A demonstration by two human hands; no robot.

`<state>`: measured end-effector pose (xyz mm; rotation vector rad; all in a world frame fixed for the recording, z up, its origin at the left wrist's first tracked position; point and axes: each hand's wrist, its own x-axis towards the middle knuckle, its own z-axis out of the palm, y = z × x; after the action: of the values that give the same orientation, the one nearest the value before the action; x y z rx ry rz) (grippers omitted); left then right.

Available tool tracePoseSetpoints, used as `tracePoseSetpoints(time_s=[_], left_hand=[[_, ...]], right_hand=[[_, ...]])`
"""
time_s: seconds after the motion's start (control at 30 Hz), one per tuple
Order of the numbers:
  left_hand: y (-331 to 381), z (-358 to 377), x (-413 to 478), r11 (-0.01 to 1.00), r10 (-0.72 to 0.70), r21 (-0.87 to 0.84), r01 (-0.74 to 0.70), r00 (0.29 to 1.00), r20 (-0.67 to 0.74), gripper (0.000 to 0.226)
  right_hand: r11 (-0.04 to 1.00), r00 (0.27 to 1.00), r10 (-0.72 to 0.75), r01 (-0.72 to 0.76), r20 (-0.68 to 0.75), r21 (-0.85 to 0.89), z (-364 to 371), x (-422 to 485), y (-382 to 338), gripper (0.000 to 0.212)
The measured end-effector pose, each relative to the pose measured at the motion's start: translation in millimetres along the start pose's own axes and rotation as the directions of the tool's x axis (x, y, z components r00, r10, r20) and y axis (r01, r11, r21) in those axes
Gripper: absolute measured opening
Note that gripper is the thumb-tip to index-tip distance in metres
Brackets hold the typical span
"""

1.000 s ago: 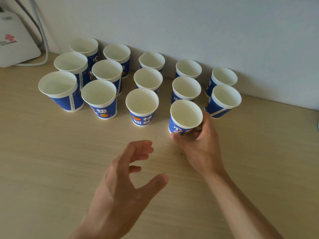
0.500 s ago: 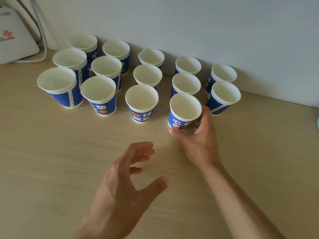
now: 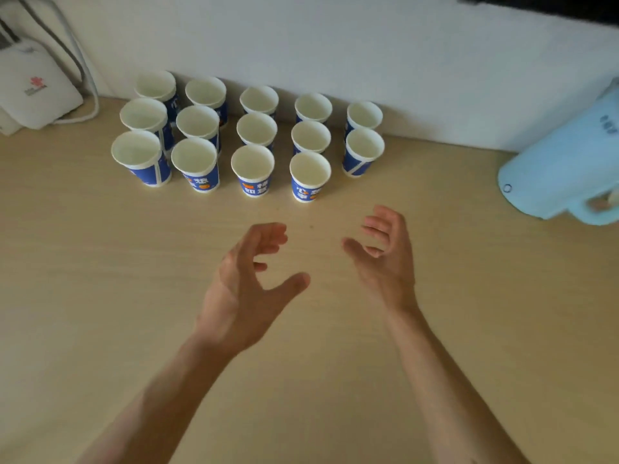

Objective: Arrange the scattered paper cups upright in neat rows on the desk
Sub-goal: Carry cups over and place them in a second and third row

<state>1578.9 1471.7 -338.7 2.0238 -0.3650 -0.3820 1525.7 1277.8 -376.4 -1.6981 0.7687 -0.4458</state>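
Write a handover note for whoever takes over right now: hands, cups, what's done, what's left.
Left hand: open, holds nothing, over the desk.
Right hand: open, holds nothing, just short of the nearest front cup.
Paper cups: fourteen, all upright, in three rows by the wall. Back and middle rows have five, the front has four.
Done: every cup in view is upright and in a row.
Left: the front right corner is unfilled and no spare cup is in view. The left columns look tighter and could perhaps be evened out.

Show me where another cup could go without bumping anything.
Bare desk lies between the rightmost cups and the blue appliance, and before the front row, toward the left hand and right hand. The left cups crowd tightly, near the white box.
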Motion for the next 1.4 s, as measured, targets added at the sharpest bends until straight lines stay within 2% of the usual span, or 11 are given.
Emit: tracePoseSetpoints(time_s=[0.13, 0.3, 0.57, 0.8, 0.97, 1.17, 1.4], left_hand=[[54, -12, -29, 1.000, 0.030, -0.010, -0.029, 0.999, 0.040, 0.055], [124, -7, -73, 0.994, 0.105, -0.052, -0.100, 0.990, 0.096, 0.044], [223, 65, -156, 0.958, 0.260, -0.171, -0.230, 0.948, 0.184, 0.037], [284, 148, -235, 0.923, 0.355, -0.238, -0.301, 0.905, 0.233, 0.038], [306, 201, -273, 0.925, 0.349, -0.248, -0.288, 0.902, 0.254, 0.031], [333, 255, -289, 0.926, 0.359, -0.242, -0.289, 0.874, 0.329, 0.029], [355, 327, -257, 0.930, 0.347, -0.258, -0.261, 0.855, 0.386, 0.027]], right_hand=[[0.996, 0.997, 0.062, -0.059, -0.049, 0.073, -46, -36, -44, 0.051], [0.990, 0.993, 0.066, -0.054, -0.093, 0.127, -113, -80, -87, 0.042], [0.981, 0.982, 0.056, -0.020, -0.181, 0.195, -220, -138, -114, 0.033], [0.977, 0.937, 0.066, 0.010, -0.343, 0.214, -363, -194, -104, 0.027], [0.969, 0.902, 0.112, -0.007, -0.418, 0.246, -443, -221, -85, 0.025], [0.954, 0.870, 0.161, -0.016, -0.466, 0.299, -505, -226, -70, 0.020], [0.943, 0.833, 0.230, -0.063, -0.504, 0.327, -558, -194, -42, 0.022]])
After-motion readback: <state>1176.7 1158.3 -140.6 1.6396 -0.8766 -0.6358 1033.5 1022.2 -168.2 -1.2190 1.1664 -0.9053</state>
